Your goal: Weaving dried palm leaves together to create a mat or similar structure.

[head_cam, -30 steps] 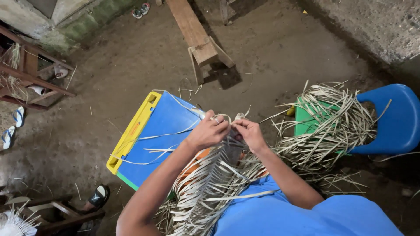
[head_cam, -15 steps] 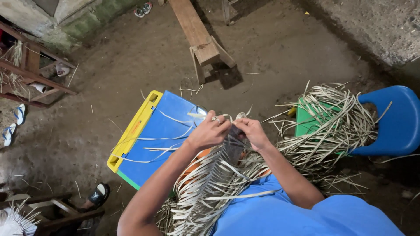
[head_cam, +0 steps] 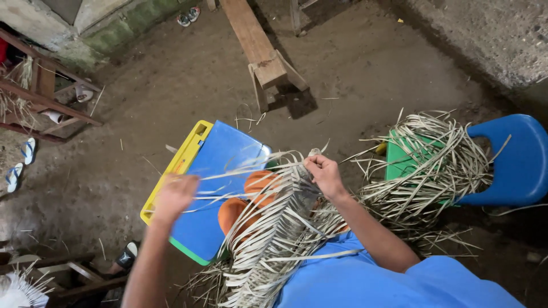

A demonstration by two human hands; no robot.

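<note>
1. The right hand [head_cam: 326, 174] is closed in a pinch on the top edge of a woven strip panel [head_cam: 268, 239], apparently to pin the weave in place while a strand is drawn through.
2. The left hand [head_cam: 176, 194] is out to the side and blurred; its fingers look curled around a long pale strip [head_cam: 245, 166], though how tightly I cannot tell.
3. That strip runs taut from the left fingers across to the right fingertips, over a blue board with a yellow edge [head_cam: 197, 171].
4. The panel hangs below the right fingers, down over the lap, with loose ends fanning out.
5. A heap of loose strips [head_cam: 434, 165] lies beyond the right wrist, on a green stool [head_cam: 399, 162] beside a blue chair [head_cam: 516, 159].
</note>
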